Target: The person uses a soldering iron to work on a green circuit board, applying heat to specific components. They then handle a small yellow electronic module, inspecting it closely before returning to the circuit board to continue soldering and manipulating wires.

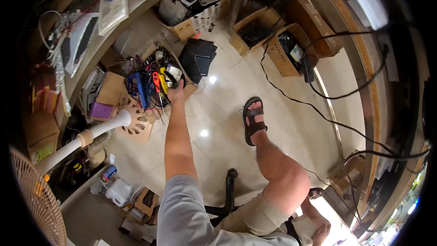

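My left hand [176,93], reaching out at the end of a stretched arm, is over a cardboard box [187,90] on the floor, full of tools and cables. Its fingers are closed at the end of a yellow-and-black handled tool [165,75]; the exact kind is unclear. Beside it lie a tool with an orange-red handle [156,82], a blue frame-like thing [139,90] and tangled wires. Low on the right, my right hand [322,233] rests by my knee, its fingers only partly visible.
A fan [38,196] with a white pole [107,124] stands at left. Black flat pieces [199,57] lie beside the tool box. Open cardboard boxes [286,52] line the back. Black cables [291,96] hang across the right. A chair leg [231,187] is near my sandalled foot [254,120].
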### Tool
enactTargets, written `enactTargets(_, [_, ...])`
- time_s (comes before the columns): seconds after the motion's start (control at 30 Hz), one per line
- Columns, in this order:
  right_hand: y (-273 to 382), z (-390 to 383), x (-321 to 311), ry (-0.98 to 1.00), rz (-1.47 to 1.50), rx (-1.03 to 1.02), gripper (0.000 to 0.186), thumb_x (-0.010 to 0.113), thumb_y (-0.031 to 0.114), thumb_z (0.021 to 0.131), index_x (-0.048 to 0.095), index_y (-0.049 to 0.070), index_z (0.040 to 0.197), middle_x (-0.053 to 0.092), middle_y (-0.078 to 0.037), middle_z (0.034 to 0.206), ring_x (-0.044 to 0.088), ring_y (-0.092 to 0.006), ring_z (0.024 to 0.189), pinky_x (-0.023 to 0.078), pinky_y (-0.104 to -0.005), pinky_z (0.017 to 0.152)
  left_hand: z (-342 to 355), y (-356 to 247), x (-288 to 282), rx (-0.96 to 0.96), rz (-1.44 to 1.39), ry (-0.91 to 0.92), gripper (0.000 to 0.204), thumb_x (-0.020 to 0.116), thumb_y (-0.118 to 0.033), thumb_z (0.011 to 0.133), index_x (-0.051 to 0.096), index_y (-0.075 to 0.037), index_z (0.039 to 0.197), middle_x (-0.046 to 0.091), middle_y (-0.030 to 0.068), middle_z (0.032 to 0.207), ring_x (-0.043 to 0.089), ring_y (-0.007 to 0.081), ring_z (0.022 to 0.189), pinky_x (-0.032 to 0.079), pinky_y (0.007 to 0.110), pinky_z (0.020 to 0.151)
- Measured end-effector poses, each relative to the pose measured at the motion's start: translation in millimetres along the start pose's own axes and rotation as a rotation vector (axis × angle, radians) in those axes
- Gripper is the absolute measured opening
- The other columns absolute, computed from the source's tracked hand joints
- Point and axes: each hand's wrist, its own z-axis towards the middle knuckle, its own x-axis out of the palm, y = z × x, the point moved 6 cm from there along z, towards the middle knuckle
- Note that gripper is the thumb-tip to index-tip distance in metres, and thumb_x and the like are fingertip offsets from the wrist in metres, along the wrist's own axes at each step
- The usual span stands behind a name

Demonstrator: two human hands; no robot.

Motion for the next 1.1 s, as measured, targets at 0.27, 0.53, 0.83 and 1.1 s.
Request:
enactTargets(0.27, [63, 10, -19, -0.04, -0.08, 0.056, 0.035, 0.054, 0.009, 0.09, 0.06, -0.005, 0.121, 0.038, -0.031, 0.147, 0.037, -0.0472, 0.134, 0.036, -0.0489, 0.11, -39, -24, -46, 0.013, -0.733, 0.191, 0.06, 0.082, -0.017, 0.08, 0.053, 0.009, 0.125, 0.067, 0.0141, 0.109, 0.065, 0.019, 0.095, 0.053, 0.031, 0.082])
enactTargets(0.53, [137, -12, -47, -0.25, 0.563, 0.003, 0.04, 0.06, 0.005, 0.088, 0.059, 0.004, 0.128, 0.058, -0.017, 0.13, 0.056, -0.0319, 0.12, 0.049, -0.0395, 0.095, -360, -166, -251, 0.472, -1.0, 0.936, 0.066, 0.081, 0.004, 0.075, 0.049, 0.001, 0.132, 0.048, 0.0121, 0.133, 0.057, 0.0242, 0.117, 0.05, 0.039, 0.1])
enactTargets(0.83, [255, -77, -242, -0.348, 1.361, -0.784, 0.031, 0.07, -0.002, 0.084, 0.065, 0.0, 0.115, 0.064, -0.013, 0.104, 0.067, -0.0197, 0.085, 0.055, -0.0287, 0.072, -639, -245, -371, 0.858, -1.059, 1.463, 0.075, 0.09, -0.016, 0.07, 0.051, 0.002, 0.13, 0.049, 0.0151, 0.131, 0.056, 0.0245, 0.119, 0.049, 0.039, 0.1])
enactTargets(1.1, [175, -121, -218, -0.489, 1.559, -0.726, 0.022, 0.075, -0.003, 0.079, 0.07, 0.001, 0.1, 0.067, -0.011, 0.1, 0.066, -0.0204, 0.086, 0.054, -0.0302, 0.074, -717, -232, -410, 1.123, -0.949, 1.487, 0.074, 0.09, -0.019, 0.071, 0.051, 0.0, 0.131, 0.052, 0.0158, 0.131, 0.056, 0.0248, 0.119, 0.048, 0.038, 0.101])
